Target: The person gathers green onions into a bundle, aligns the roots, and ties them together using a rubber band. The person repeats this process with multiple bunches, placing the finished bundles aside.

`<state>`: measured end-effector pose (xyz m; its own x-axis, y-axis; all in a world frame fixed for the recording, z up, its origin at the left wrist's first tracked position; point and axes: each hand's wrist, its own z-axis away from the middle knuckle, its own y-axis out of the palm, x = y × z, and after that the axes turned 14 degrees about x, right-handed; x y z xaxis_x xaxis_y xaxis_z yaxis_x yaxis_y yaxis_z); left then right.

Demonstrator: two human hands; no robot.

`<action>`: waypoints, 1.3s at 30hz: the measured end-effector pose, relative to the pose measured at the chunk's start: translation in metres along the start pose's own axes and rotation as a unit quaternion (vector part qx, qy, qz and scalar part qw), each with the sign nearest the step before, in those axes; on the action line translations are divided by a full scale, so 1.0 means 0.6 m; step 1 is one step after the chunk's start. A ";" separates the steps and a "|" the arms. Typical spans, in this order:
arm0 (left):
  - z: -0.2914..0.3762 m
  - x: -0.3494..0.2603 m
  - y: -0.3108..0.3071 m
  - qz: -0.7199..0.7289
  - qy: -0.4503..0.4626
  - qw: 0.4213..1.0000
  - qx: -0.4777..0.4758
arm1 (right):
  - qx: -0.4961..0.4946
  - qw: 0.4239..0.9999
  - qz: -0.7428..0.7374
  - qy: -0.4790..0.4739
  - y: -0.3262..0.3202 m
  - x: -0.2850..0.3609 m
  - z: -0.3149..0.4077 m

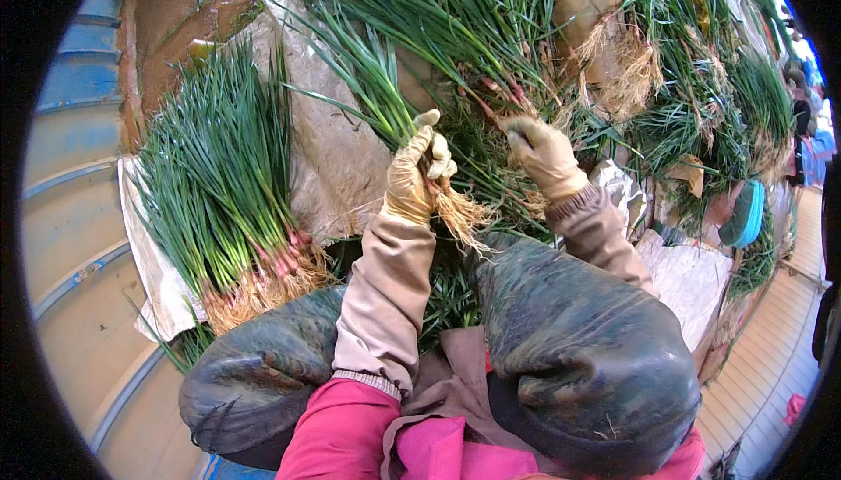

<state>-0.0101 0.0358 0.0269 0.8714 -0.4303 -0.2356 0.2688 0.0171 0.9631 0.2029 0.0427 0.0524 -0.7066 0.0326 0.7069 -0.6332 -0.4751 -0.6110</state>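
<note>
My left hand (420, 168), in a pale rubber glove, grips a small bunch of young green garlic (384, 96) around its lower stems. The leaves point up and away to the left, and the tan roots (463, 210) hang out below my fingers. My right hand (542, 155), gloved the same way, is curled and slightly blurred beside the pinkish stem ends of a large loose garlic heap (447, 27). Whether it holds a stem cannot be made out. To the left, a thick row of garlic plants (227, 184) lies with pink bases and roots towards my left knee.
White woven sacking (328, 145) lies under and beside the garlic row. Blue-edged ribbed panels (79, 217) run along the left. More garlic (696, 105) is heaped to the right, near a teal-edged brush-like object (742, 214). My booted knees (585, 348) frame the near side. People (811, 125) appear at the far right.
</note>
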 end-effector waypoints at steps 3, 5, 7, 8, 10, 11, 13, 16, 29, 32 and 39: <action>-0.005 0.023 -0.011 0.008 -0.046 0.996 -0.081 | -0.027 0.956 0.282 0.075 0.014 -0.014 -0.079; -0.011 0.038 -0.006 -0.025 -0.079 0.989 -0.121 | -0.043 0.953 0.296 0.043 0.010 -0.022 -0.085; -0.010 0.038 -0.011 -0.051 -0.073 0.987 -0.133 | -0.119 0.969 0.214 -0.018 0.009 0.011 -0.058; -0.007 0.036 -0.013 -0.051 -0.080 0.986 -0.140 | -0.164 0.967 0.179 -0.078 0.019 0.025 -0.040; -0.016 0.042 0.005 -0.064 -0.092 0.981 -0.158 | -0.137 0.971 0.158 -0.117 0.032 0.037 -0.001; -0.022 0.045 0.013 -0.062 -0.082 0.981 -0.167 | -0.097 0.979 0.135 -0.117 0.044 0.037 0.014; -0.021 0.047 0.013 -0.085 -0.091 0.983 -0.133 | -0.032 0.995 0.014 -0.089 0.062 0.038 0.034; -0.014 0.061 0.019 -0.106 -0.101 0.975 -0.167 | -0.051 0.997 -0.053 -0.003 0.057 -0.014 0.023; 0.000 0.102 0.007 -0.244 -0.057 0.942 -0.224 | 0.103 0.827 -0.550 0.055 0.056 0.034 -0.059; 0.007 0.100 -0.002 -0.232 -0.082 0.941 -0.231 | 0.109 0.829 -0.544 0.078 0.055 0.033 -0.051; 0.009 0.095 0.022 -0.247 -0.130 0.947 -0.162 | 0.058 0.749 -0.650 0.116 0.063 0.012 -0.041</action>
<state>0.0409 0.0063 0.0266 0.4883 -0.6644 -0.5659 0.7653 0.0144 0.6435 0.1659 0.0469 0.0256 0.4395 0.6791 0.5879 -0.8111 0.0187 0.5846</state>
